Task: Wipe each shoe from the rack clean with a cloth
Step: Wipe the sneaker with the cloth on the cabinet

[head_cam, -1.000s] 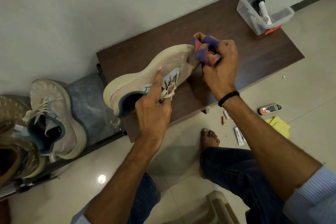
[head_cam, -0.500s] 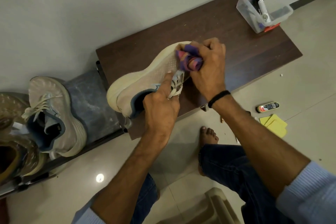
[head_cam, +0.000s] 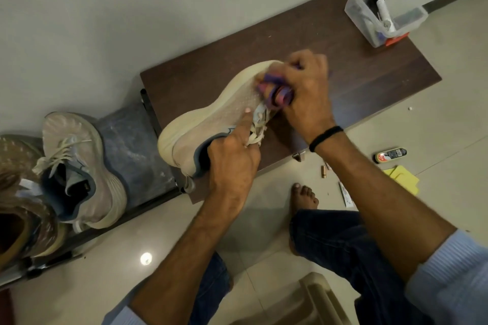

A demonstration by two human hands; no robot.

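The right hand is blurred, so its single fingers are hard to separate. It is closed as a fist around a bunched cloth, and most of the cloth is hidden inside it. Only some purple and pink folds come out on the side toward the left hand. The fist presses the cloth on the front part of the shoe and covers the toe.

The left hand grips the shoe at its opening, just beside the laces. Its forefinger lies straight along the upper, pointing to the right hand, while the other fingers curl out of sight. The shoe lies tilted between both hands, with the heel on the far-left side of the left hand. It is in front of a dark brown board, and I cannot tell if it touches the board.

The shoe has a sand-coloured knit upper, a thick cream sole, pale laces and a blue-grey lining at the collar.

Well to the left of the left hand a second shoe of the same kind stands on the rack. Beyond it a brown shoe is cut off by the picture's edge. Beyond the right hand, on the board's far end, stands a clear box whose contents are hard to make out
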